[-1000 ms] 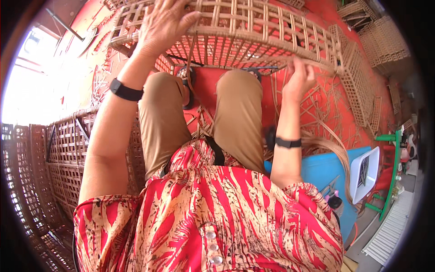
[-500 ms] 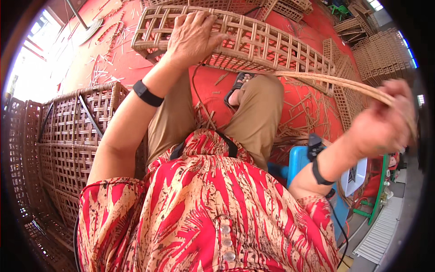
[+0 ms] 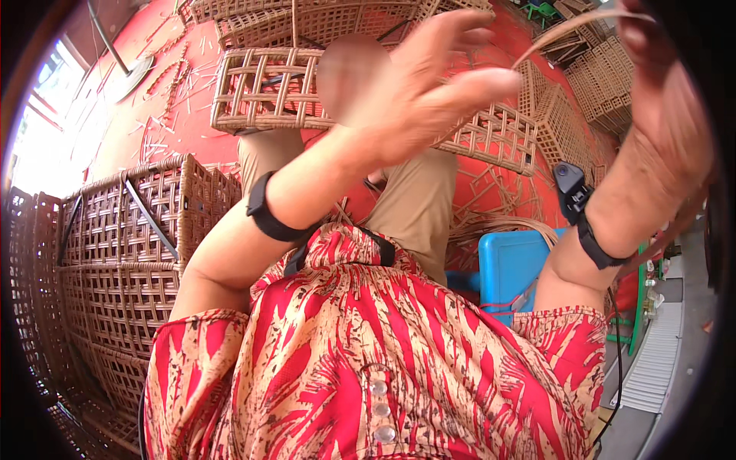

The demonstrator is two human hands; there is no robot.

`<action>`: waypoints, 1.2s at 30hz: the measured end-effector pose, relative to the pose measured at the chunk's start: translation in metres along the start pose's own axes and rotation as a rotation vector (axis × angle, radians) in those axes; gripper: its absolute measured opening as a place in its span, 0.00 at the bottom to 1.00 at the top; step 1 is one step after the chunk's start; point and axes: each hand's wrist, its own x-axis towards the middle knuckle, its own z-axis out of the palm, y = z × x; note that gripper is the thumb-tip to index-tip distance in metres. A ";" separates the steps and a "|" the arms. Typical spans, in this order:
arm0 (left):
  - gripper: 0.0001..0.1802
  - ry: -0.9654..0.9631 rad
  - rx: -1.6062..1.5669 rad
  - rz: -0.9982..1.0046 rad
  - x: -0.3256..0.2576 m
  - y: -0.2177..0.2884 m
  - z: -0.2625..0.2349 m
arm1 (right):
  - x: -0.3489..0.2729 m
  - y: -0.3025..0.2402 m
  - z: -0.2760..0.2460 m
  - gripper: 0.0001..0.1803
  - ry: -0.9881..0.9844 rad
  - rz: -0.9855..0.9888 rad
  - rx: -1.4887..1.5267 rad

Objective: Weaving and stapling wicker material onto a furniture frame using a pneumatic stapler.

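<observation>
My left hand (image 3: 429, 100) is raised above a long open-weave rattan panel (image 3: 264, 90), off its surface, thumb and fingers stretched apart. The panel lies crosswise at my knees, its middle hidden behind that hand. High at the right, my right hand (image 3: 663, 115) is blurred at the fingers. A pale rattan strip (image 3: 563, 32) bends from it in an arc toward the left, and its far end passes down near my left thumb. Where the strip meets the panel I cannot tell.
Finished woven rattan baskets stand at the left (image 3: 126, 230), with more rattan work (image 3: 345, 27) behind the panel. Cane offcuts litter the red floor (image 3: 195, 84). A blue plastic stool (image 3: 510, 264) stands by my right side, with coiled cane behind it.
My left hand has lifted off the panel and swung right. My right hand has risen with the strip, which now arcs higher. The panel has shifted slightly left and lies at a different tilt.
</observation>
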 end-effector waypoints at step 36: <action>0.16 -0.165 -0.009 -0.554 -0.100 -0.063 0.017 | -0.088 0.117 0.008 0.10 0.628 0.612 1.158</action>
